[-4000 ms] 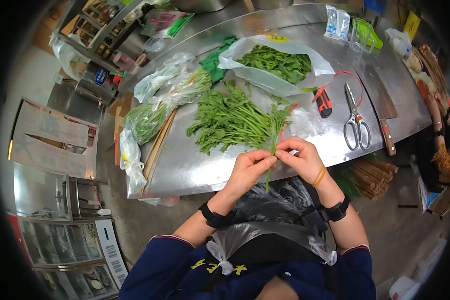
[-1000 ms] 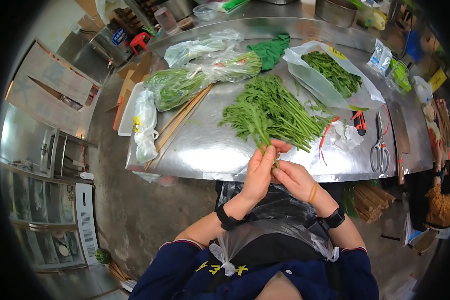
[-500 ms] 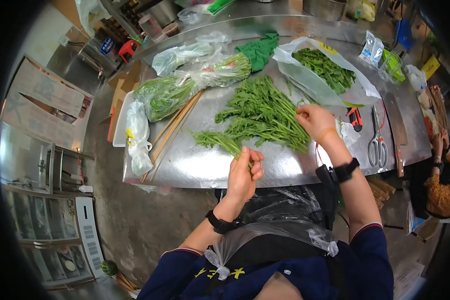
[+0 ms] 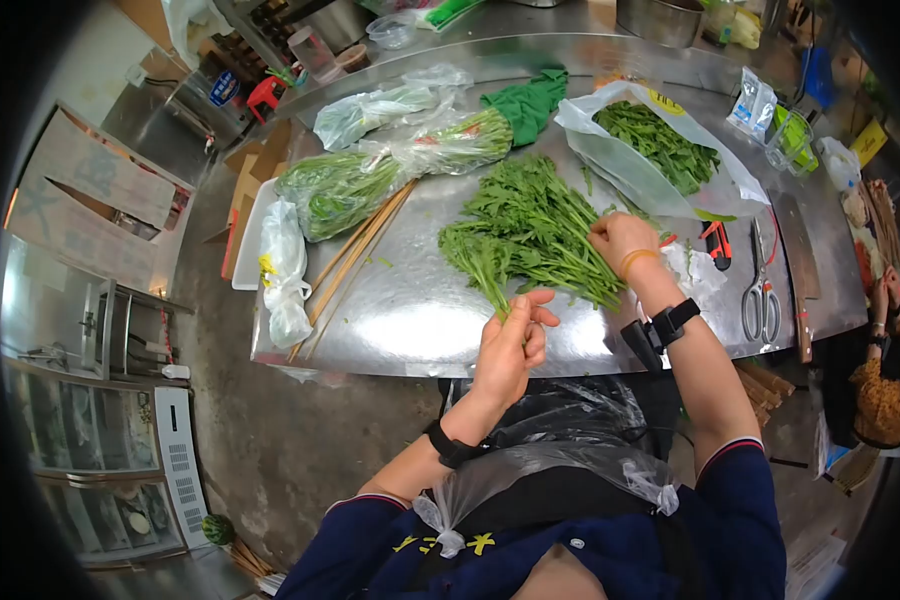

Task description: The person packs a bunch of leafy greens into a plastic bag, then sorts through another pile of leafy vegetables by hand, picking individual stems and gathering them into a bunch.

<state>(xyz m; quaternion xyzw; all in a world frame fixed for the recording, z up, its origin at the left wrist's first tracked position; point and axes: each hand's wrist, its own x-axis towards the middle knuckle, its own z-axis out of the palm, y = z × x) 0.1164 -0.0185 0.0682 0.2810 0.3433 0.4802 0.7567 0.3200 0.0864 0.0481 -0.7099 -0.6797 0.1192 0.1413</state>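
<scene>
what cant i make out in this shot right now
In the head view:
Right hand: its back hides some fingertips by the greens pile; grip unclear.
Left hand: covers the lower end of the held sprig.
White bag: folded plastic hides its contents.
Metal pot: cut off by the top edge.

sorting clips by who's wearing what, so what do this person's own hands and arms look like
Both hands are ungloved. A black band circles the forearm above the left hand. The right hand has an orange-yellow band at its wrist and a black strap higher up. Short navy sleeves have red-and-white trim.
</scene>
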